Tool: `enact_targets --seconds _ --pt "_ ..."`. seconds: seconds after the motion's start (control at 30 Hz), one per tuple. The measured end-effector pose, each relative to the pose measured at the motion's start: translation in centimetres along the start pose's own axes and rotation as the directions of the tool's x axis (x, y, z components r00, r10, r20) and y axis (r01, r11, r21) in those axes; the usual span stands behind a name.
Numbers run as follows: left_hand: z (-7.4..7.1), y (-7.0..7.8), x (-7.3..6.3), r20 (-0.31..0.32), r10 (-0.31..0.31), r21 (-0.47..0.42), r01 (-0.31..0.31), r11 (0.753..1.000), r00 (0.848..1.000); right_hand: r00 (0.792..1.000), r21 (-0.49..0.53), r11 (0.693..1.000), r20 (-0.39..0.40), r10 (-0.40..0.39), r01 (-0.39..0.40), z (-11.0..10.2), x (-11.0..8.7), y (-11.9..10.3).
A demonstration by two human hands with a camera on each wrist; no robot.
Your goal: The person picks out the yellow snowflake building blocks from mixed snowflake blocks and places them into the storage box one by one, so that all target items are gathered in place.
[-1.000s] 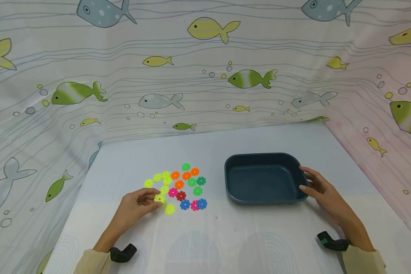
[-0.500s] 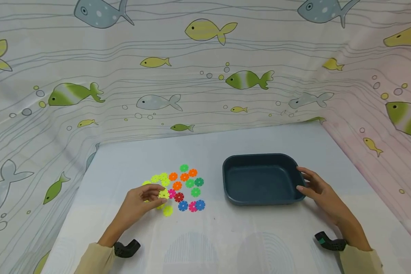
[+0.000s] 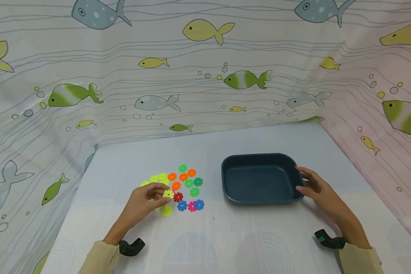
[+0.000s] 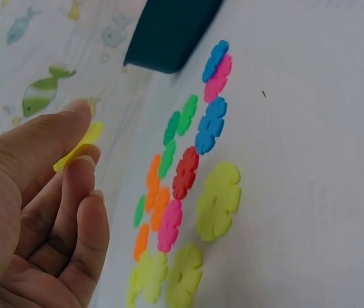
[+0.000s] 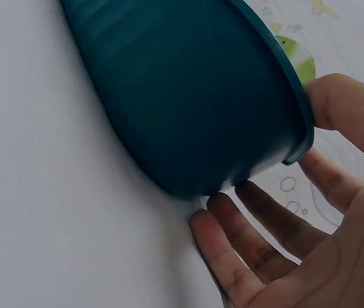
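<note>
Raised over the cluster, my left hand (image 3: pixel 144 200) pinches a yellow snowflake disc (image 3: pixel 168 194) between thumb and fingers. In the left wrist view that disc (image 4: pixel 92 133) appears edge-on, partly covered by the thumb. Below and beyond it, flat on the table, lie several notched discs: a red disc (image 3: pixel 178 197), a blue disc (image 3: pixel 182 206), an orange disc (image 3: pixel 176 185), and green, pink and yellow ones. My right hand (image 3: pixel 319 195) holds the right end of a dark blue rectangular tray (image 3: pixel 262 180), thumb at the rim and fingertips against the outer wall (image 5: pixel 188 96).
A white table (image 3: pixel 222 236) with faint printed shapes carries everything. Fish-printed cloth (image 3: pixel 205 87) rises behind it and along both sides. Each wrist wears a black camera mount (image 3: pixel 131 247). The tray stands right of the discs, with bare table between.
My left hand has lifted the yellow disc and moved slightly right with it, over the pink disc. The right hand keeps its place on the tray. The head view has shifted slightly.
</note>
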State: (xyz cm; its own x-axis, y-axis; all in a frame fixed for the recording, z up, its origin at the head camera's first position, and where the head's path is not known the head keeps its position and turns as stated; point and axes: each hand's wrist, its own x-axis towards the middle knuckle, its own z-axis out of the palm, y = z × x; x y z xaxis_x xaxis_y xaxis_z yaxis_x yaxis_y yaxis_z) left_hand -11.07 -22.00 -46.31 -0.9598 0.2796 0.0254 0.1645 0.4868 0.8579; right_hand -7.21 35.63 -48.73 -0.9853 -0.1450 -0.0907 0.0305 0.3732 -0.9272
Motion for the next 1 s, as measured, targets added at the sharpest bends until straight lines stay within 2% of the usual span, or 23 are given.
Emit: enact_targets --seconds 0.27,0.5,0.77,1.0 --pt "0.7 0.5 0.3 0.013 0.003 -0.029 -0.002 1.0 1.0 0.999 0.027 1.0 0.028 0.015 -0.016 -0.3 -0.2 0.2" --pt "1.4 0.9 1.0 0.028 0.041 -0.073 -0.039 0.997 0.999 0.999 0.058 0.998 0.03 0.016 -0.018 -0.2 0.0 0.2" --pt "2.3 1.6 2.1 0.055 0.059 -0.088 -0.055 0.995 0.997 1.0 0.021 1.0 0.015 0.016 -0.016 0.2 0.5 0.4" --pt "3.4 2.7 3.3 0.095 0.06 -0.121 -0.048 0.992 0.994 0.999 0.003 1.0 0.027 0.022 -0.023 0.1 0.2 0.3"
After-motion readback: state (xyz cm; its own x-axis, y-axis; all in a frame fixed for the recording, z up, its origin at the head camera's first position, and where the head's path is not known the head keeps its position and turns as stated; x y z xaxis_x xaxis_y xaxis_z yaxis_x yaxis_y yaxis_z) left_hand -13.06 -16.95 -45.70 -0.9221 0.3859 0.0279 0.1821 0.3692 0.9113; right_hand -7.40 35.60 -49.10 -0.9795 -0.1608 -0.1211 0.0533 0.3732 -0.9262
